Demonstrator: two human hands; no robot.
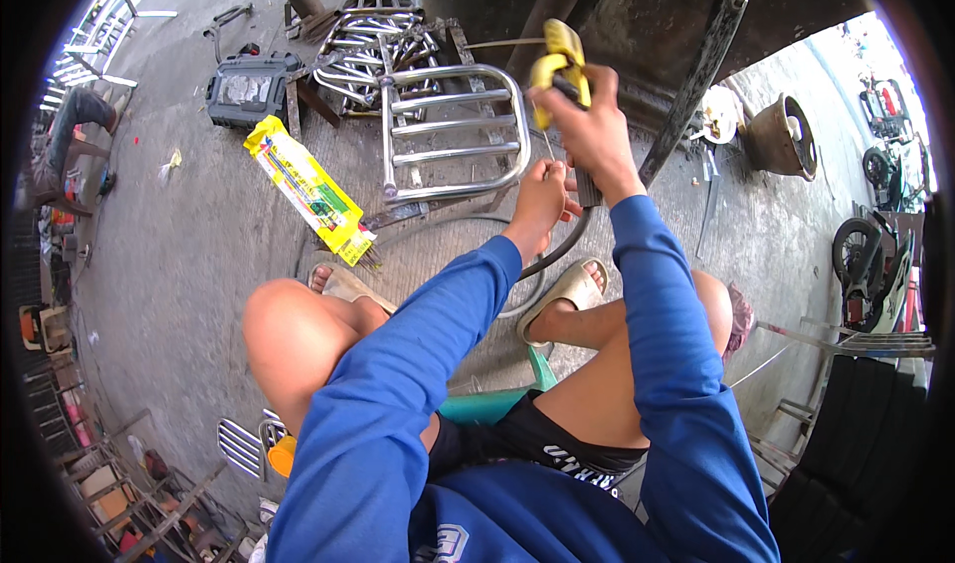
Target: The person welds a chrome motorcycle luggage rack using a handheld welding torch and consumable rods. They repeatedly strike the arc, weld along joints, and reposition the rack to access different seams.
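My right hand (597, 130) is closed around a yellow-and-black welding electrode holder (563, 51), raised ahead of me. A thick black cable (569, 240) runs down from its dark handle. Just below and left, my left hand (541, 202) pinches a thin welding rod (549, 145) that points up toward the holder. Another thin brownish rod (505, 43) extends left from the holder's head; whether the jaws grip it I cannot tell. Beside my hands, a shiny tubular metal rack (453, 131) lies on dark supports. A yellow packet (310, 190) with rod ends sticking out lies to its left.
More bent chrome tubes (370, 51) are heaped behind the rack, near a dark toolbox (249, 90). A dark slanted metal leg (696, 81) stands right of my hands. Farther right is a brown bucket (781, 137). Grey cable loops between my sandalled feet (565, 299).
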